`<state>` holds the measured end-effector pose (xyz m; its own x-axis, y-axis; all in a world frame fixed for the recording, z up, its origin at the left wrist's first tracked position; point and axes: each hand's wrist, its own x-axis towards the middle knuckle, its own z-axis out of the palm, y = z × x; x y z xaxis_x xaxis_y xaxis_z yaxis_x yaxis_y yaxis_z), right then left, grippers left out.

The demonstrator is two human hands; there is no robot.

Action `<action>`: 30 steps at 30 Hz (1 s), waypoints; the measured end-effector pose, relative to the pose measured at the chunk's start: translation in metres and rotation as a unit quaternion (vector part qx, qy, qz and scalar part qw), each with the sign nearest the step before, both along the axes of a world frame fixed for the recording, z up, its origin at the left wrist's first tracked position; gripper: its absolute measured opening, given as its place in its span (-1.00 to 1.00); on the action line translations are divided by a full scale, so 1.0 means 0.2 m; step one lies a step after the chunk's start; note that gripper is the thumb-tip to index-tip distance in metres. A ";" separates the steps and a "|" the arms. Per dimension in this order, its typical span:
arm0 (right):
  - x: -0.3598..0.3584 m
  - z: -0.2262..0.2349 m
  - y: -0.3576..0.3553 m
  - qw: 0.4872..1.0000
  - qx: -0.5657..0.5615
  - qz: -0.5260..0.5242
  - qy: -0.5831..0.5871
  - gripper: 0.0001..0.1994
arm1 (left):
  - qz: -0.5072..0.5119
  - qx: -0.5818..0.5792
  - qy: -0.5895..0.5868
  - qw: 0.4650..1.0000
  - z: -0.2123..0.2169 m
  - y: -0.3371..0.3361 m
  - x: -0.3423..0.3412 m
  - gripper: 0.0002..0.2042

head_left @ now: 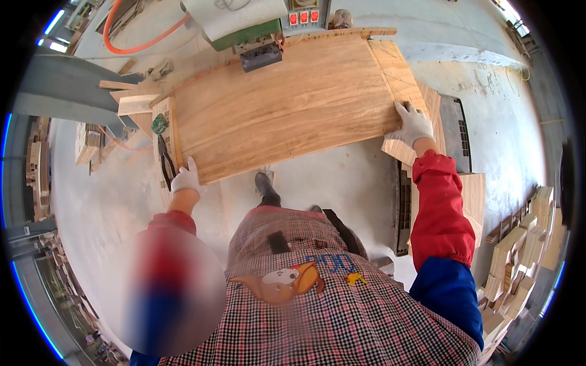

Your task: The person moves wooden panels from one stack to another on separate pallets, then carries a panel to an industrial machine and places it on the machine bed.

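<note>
A broad wooden panel (287, 104) with brown grain lies at a slant in front of me, its far edge reaching under the dark head (261, 57) of a green machine. In a pale glove, my left hand (187, 177) grips the panel's near left corner, thumb against the edge. My right hand (415, 124), gloved too, holds the near right corner; part of its fingers is hidden. Beside my left hand, black-handled pliers (165, 160) rest on a narrow wooden ledge, with a green lump (160, 124) just beyond them.
Red switches (304, 17) sit on a grey box behind the panel. An orange hose (108, 36) curves at the far left. On the right, more boards (473, 189) lie by a dark crate (455, 131). Stacked wood pieces (513, 250) stand farther right. My shoe (265, 183) shows below the panel.
</note>
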<state>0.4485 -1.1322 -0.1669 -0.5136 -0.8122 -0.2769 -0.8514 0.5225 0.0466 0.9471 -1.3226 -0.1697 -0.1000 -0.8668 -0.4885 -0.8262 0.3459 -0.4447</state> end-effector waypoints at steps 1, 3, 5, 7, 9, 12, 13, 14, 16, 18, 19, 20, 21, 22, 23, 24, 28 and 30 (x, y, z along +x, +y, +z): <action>0.00 0.00 0.00 1.000 0.000 0.000 -0.003 -0.06 | -0.003 0.002 0.005 1.000 0.00 0.00 0.01 0.01; 0.00 -0.01 0.00 1.000 0.000 0.001 -0.008 -0.06 | -0.008 0.005 0.014 1.000 -0.01 -0.01 0.03 0.01; 0.00 -0.02 -0.01 1.000 0.001 0.003 -0.007 -0.06 | -0.011 0.000 0.017 1.000 -0.02 -0.02 0.05 0.00; 0.00 -0.01 -0.01 1.000 0.001 0.004 -0.006 -0.07 | -0.013 -0.003 0.019 1.000 -0.03 -0.02 0.04 0.00; 0.00 -0.01 -0.01 1.000 0.001 0.003 -0.007 -0.07 | -0.012 -0.004 0.019 1.000 -0.03 -0.02 0.04 0.00; 0.01 0.00 -0.01 1.000 -0.001 0.002 -0.012 -0.08 | -0.022 -0.010 0.026 0.999 -0.04 -0.02 0.06 0.00; 0.01 0.00 -0.01 1.000 -0.002 0.001 -0.010 -0.08 | -0.023 -0.008 0.027 0.999 -0.03 -0.02 0.07 0.01; 0.01 0.00 -0.01 1.000 -0.003 0.000 -0.009 -0.08 | -0.024 -0.007 0.027 0.999 -0.03 -0.02 0.07 0.01; 0.01 0.00 -0.01 1.000 -0.002 0.000 -0.009 -0.08 | -0.026 -0.006 0.028 0.999 -0.02 -0.03 0.07 0.00; 0.00 0.00 -0.02 1.000 0.003 0.000 -0.010 -0.08 | -0.028 -0.008 0.031 0.999 -0.02 -0.03 0.07 0.00; 0.00 0.00 -0.02 1.000 0.000 0.001 -0.011 -0.08 | -0.027 -0.009 0.031 0.999 -0.02 -0.03 0.06 0.00; 0.00 0.00 -0.02 1.000 -0.002 0.002 -0.012 -0.08 | -0.026 -0.010 0.031 0.999 -0.01 -0.03 0.05 0.00; 0.00 0.00 -0.02 1.000 -0.005 0.004 -0.013 -0.08 | -0.024 -0.012 0.030 0.999 0.00 -0.03 0.06 0.00; 0.00 0.00 -0.02 1.000 -0.006 0.005 -0.017 -0.08 | -0.026 -0.015 0.034 0.999 -0.01 -0.03 0.07 -0.01; 0.00 0.00 -0.02 1.000 -0.007 0.006 -0.021 -0.09 | -0.028 -0.019 0.038 0.999 -0.02 -0.03 0.08 -0.01; 0.00 0.00 -0.03 1.000 -0.007 0.008 -0.025 -0.09 | -0.030 -0.022 0.043 0.998 -0.03 -0.04 0.09 -0.01; -0.01 0.00 -0.02 1.000 -0.005 0.014 -0.018 -0.09 | -0.023 -0.020 0.050 0.998 -0.03 -0.03 0.08 -0.01; 0.00 0.00 -0.02 1.000 -0.003 0.011 -0.022 -0.10 | -0.021 -0.018 0.046 0.999 -0.01 -0.02 0.06 -0.01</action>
